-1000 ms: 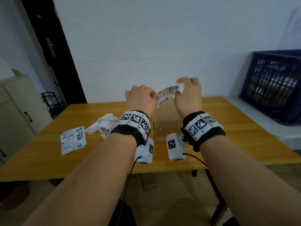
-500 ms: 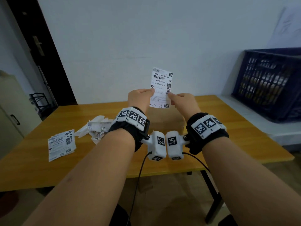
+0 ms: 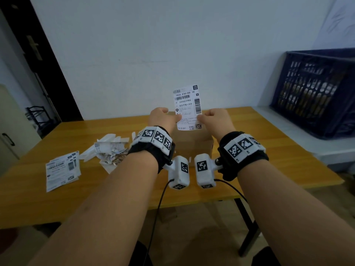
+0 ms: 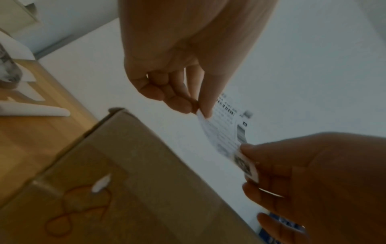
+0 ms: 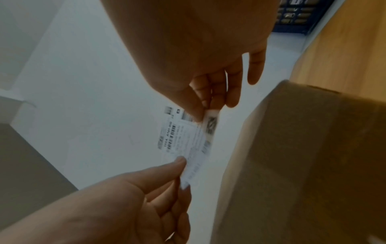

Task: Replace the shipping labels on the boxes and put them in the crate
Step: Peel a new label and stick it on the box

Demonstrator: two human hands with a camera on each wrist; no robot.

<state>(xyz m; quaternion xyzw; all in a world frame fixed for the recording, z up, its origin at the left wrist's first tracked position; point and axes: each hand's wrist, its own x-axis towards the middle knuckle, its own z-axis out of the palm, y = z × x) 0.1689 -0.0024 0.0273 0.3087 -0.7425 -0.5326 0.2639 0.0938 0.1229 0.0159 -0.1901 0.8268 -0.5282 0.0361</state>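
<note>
Both grips, left hand point(image 3: 164, 118) and right hand point(image 3: 216, 120), pinch the upright shipping label point(image 3: 188, 107) above the box point(image 3: 194, 145).

1. A second ago your hands held the shipping label point(image 3: 187, 107) tilted flat and edge-on; now it stands upright, print facing you.
2. Your left hand point(image 3: 163, 118) and right hand point(image 3: 217, 120) have moved from bunched together to pinching the label's opposite lower edges.
3. Since half a second ago, the label sits slightly lower over the cardboard box point(image 3: 192, 144).
</note>
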